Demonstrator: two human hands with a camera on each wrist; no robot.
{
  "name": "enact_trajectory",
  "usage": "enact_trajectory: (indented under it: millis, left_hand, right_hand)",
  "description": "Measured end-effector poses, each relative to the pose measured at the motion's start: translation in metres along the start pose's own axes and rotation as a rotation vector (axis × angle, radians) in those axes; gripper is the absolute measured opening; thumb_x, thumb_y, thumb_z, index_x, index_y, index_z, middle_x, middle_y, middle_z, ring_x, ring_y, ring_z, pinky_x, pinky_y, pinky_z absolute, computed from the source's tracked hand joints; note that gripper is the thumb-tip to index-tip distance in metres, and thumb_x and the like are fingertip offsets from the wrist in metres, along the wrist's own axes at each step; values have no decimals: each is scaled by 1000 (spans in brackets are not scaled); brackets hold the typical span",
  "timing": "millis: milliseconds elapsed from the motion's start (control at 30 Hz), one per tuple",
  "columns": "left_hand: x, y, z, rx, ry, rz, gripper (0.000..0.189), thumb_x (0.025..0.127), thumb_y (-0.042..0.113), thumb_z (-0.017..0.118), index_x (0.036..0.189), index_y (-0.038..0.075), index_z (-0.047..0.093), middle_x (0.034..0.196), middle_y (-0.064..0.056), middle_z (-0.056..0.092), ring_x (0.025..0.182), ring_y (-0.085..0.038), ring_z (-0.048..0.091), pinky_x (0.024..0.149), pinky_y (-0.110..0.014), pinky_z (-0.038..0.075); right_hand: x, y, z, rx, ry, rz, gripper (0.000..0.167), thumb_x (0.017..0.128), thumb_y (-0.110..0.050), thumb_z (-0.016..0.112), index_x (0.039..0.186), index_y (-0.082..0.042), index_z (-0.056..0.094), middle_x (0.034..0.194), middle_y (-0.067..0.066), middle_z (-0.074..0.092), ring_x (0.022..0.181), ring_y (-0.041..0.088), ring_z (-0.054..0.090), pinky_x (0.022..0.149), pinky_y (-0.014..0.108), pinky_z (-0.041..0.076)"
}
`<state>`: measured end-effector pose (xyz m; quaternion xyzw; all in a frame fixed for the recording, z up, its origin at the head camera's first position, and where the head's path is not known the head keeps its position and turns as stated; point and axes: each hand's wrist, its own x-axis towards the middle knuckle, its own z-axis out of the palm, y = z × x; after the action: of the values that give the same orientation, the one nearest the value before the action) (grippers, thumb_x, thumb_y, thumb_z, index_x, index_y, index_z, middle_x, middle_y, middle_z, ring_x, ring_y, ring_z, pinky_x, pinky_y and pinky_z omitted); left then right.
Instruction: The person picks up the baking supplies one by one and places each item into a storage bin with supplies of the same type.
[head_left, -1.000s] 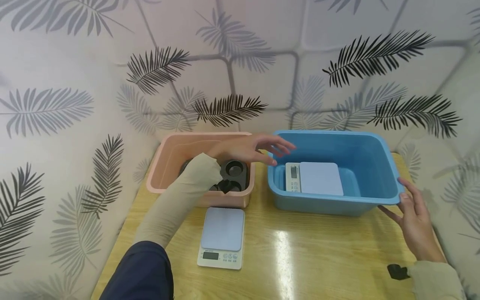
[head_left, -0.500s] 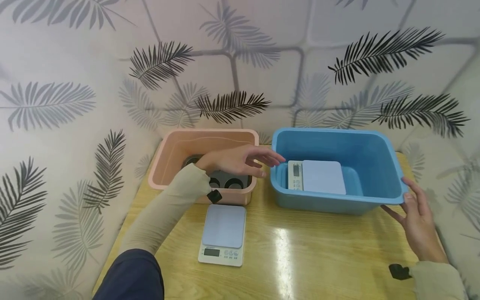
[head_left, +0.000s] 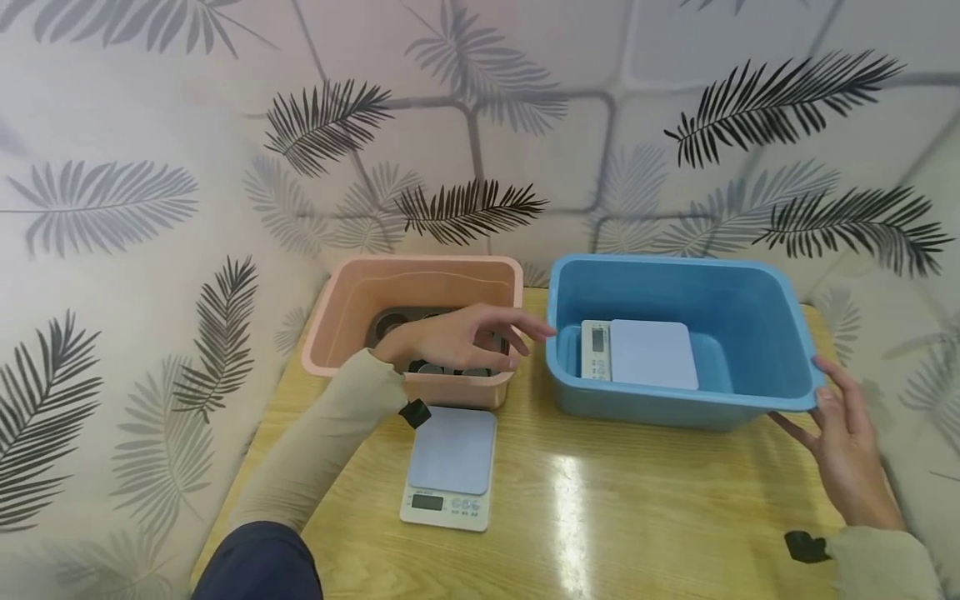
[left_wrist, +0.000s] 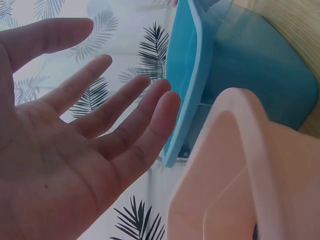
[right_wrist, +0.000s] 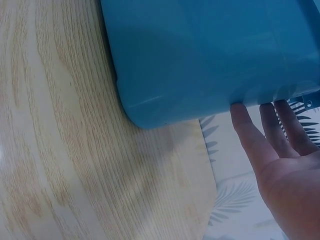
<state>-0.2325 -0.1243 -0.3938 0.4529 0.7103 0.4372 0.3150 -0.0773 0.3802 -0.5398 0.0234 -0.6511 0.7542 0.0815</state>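
My left hand (head_left: 461, 337) hovers over the right part of the pink bin (head_left: 321, 333), holding nothing, with fingers pointing toward the blue bin (head_left: 645, 402). In the left wrist view its palm (left_wrist: 55, 165) and spread, slightly bent fingers show. A dark muffin pan (head_left: 390, 322) lies in the pink bin, partly covered by that hand. Inside the blue bin, a white kitchen scale (head_left: 652, 354) lies flat near the left end. My right hand (head_left: 849, 450) is at the blue bin's right end; in the right wrist view, its straight fingers (right_wrist: 244, 120) touch the outer wall.
Another white kitchen scale (head_left: 453, 450) lies on the wooden table (head_left: 645, 500) in front of the pink bin. A narrow gap separates the bins. Behind them stands a leaf-patterned cloth backdrop (head_left: 585, 150).
My left hand has drawn back leftward and down, from beside the blue bin's left rim to over the pink bin. My right hand stays at the blue bin's end.
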Motion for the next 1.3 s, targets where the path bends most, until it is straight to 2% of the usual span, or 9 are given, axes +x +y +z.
enact_trajectory:
  millis: [133, 333, 467, 600, 700, 833, 933, 1067, 1300]
  left_hand:
    - [-11, -2, 6, 2, 17, -19, 54, 104, 4, 66, 157, 2, 54, 156, -17, 60, 130, -33, 65, 107, -39, 59]
    - [-30, -6, 15, -9, 25, -86, 53, 106, 11, 66, 158, 14, 55, 153, -6, 61, 132, -35, 64, 110, -47, 58]
    - [-37, -9, 23, -59, 38, -115, 54, 105, 18, 68, 158, 22, 57, 152, -2, 62, 134, -34, 62, 111, -45, 57]
    - [-40, -11, 31, -114, 43, -107, 54, 106, 16, 68, 158, 18, 55, 156, -5, 59, 137, -32, 60, 114, -44, 56]
    - [-43, -13, 38, -122, 52, -92, 55, 106, 11, 67, 160, 11, 53, 158, -9, 58, 138, -29, 61, 118, -49, 54]
    - [-51, -19, 50, -127, 77, -89, 58, 105, 5, 67, 160, 6, 51, 160, -12, 58, 138, -27, 64, 118, -45, 54]
    - [-58, -25, 61, -146, 93, -111, 58, 105, 4, 67, 161, 7, 50, 162, -12, 58, 141, -28, 64, 116, -40, 55]
    - [-65, -31, 74, -134, 116, -129, 58, 106, 8, 67, 161, 9, 51, 164, -11, 56, 142, -29, 62, 115, -42, 56]
    - [-72, -39, 93, -87, 204, -126, 57, 106, 10, 68, 160, 7, 53, 161, -14, 58, 137, -31, 64, 110, -38, 59]
  right_hand:
    - [0, 1, 0, 20, 13, -4, 55, 119, -19, 38, 173, -20, 28, 164, -6, 37, 134, -4, 60, 89, 17, 62]
    - [1, 2, 1, -27, 27, 4, 55, 119, -22, 38, 173, -22, 28, 165, -7, 35, 137, -4, 56, 87, 15, 61]
    - [0, 1, 1, -36, 36, 7, 55, 119, -22, 38, 173, -22, 28, 167, -7, 32, 138, -3, 56, 86, 14, 60]
    - [0, 1, 1, -16, 34, 6, 55, 119, -21, 38, 173, -22, 28, 166, -7, 34, 134, -4, 58, 85, 15, 61]
    - [0, 2, 1, 0, 26, 2, 55, 119, -19, 38, 173, -22, 28, 165, -7, 36, 133, -4, 59, 86, 16, 61]
    - [0, 2, 1, -1, 31, -1, 55, 119, -19, 39, 173, -21, 29, 164, -7, 38, 132, -4, 60, 85, 15, 61]
    - [1, 2, 1, -9, 38, -5, 55, 119, -18, 40, 173, -20, 30, 165, -6, 38, 132, -4, 60, 85, 15, 61]
    - [1, 2, 0, 10, 23, -16, 55, 119, -17, 40, 173, -19, 29, 164, -6, 40, 132, -4, 61, 86, 16, 62]
    - [1, 2, -1, 89, -3, -12, 55, 119, -13, 38, 173, -17, 29, 160, -7, 44, 131, -3, 64, 87, 20, 64]
